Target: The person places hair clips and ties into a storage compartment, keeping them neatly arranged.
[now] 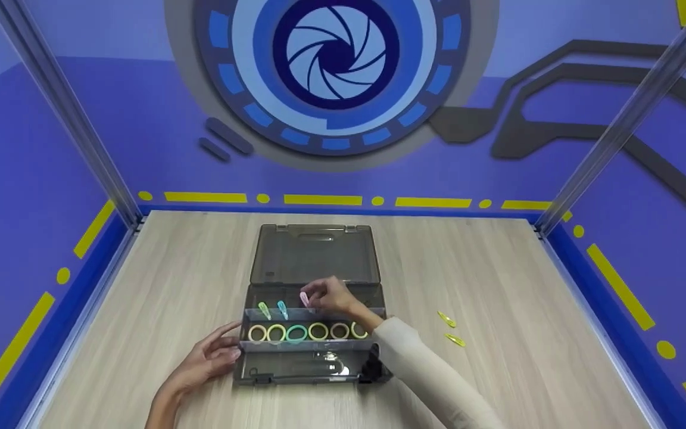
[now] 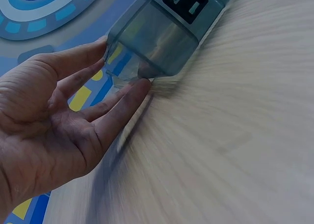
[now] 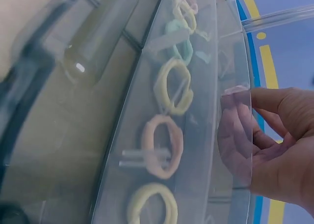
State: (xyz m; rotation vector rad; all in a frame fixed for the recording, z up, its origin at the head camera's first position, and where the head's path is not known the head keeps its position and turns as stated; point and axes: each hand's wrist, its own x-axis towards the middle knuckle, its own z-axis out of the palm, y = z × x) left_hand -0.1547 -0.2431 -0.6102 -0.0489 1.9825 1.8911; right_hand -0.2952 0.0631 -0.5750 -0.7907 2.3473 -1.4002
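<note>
A smoky clear storage box [image 1: 316, 256] lies on the table with its lid folded back. My right hand [image 1: 330, 295] is over its back compartment and pinches a pink hair clip [image 1: 304, 299] between thumb and fingers. In the right wrist view that hand [image 3: 279, 140] shows partly through the clear divider. A green hair clip [image 1: 264, 310] and a blue hair clip [image 1: 283, 309] sit at the back compartment, left of the pink one. Several hair ties [image 1: 296, 333] stand in a row in the middle compartment. My left hand [image 1: 203, 360] touches the box's left side with extended fingers.
Two yellow hair clips [image 1: 451, 329] lie on the wooden table [image 1: 527, 333] to the right of the box. The front compartment [image 1: 295, 363] has a black latch at its edge. Blue panels [image 1: 343, 179] enclose the table at the back and sides, with metal posts at the corners.
</note>
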